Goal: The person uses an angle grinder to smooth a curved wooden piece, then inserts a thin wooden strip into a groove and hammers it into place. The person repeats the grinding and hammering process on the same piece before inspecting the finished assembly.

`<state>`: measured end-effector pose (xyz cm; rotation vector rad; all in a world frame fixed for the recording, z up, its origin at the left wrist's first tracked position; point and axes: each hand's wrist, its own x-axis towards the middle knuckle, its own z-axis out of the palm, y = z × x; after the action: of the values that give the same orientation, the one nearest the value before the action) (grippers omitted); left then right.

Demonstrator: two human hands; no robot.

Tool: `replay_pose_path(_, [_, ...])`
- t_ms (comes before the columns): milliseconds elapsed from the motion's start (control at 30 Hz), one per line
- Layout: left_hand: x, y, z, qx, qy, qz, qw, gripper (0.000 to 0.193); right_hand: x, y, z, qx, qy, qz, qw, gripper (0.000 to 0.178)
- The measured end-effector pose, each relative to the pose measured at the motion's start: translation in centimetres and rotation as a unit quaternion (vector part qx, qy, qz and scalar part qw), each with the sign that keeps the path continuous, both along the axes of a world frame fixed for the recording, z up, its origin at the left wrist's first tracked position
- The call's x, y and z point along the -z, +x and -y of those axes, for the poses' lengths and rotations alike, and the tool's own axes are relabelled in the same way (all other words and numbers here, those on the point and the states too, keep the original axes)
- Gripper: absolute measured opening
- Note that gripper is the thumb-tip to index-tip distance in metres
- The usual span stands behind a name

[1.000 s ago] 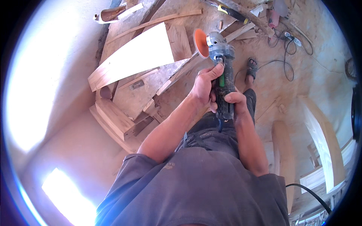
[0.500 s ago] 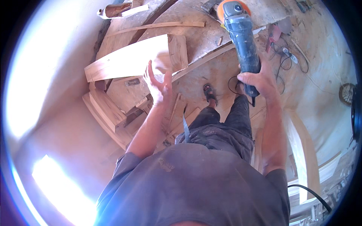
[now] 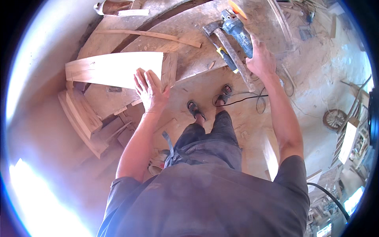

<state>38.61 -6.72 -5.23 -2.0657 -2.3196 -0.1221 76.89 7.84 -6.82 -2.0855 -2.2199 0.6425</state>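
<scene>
My right hand (image 3: 261,61) is closed round the rear of a blue-grey angle grinder (image 3: 238,34), whose orange disc (image 3: 237,10) points away from me. The grinder is at the bench's right part, beside a hammer (image 3: 232,50) with a wooden handle. Next to the hammer lies a yellow and dark-handled tool (image 3: 226,59), its kind unclear. My left hand (image 3: 151,91), fingers stretched out, rests at the near edge of a pale curved board (image 3: 114,68). Another piece of wood (image 3: 169,68) shows from under the board's right end.
A thin wooden strip (image 3: 152,35) lies on the worn bench (image 3: 189,59) behind the board. Stacked curved wood pieces (image 3: 83,112) stand at the left. A black cord (image 3: 246,98) loops across the floor near my feet. A spoked wheel (image 3: 334,119) is at the far right.
The grinder has moved away from me, toward the bench beside the hammer. My left hand has come down onto the pale board. The view has shifted to the right.
</scene>
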Motion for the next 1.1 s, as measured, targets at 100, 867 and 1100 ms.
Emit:
replay_pose_path(100, [-1.6, 0.7, -0.9, -0.049, -0.095, 0.03, 0.994, 0.108, 2.0, 1.0, -2.2, -0.035, 0.042, 0.059, 0.997, 0.09])
replay_pose_path(867, [-6.7, -1.7, 10.9, 0.026, -0.051, 0.259, 0.964, 0.073, 6.0, 3.6, -2.5, -0.153, 0.146, 0.121, 0.97, 0.119])
replay_pose_path(1100, [-4.2, -17.7, 12.6, -0.322, 0.035, 0.312, 0.893, 0.076, 1.0, -5.5, 1.6, -0.019, 0.208, -0.03, 0.977, 0.072])
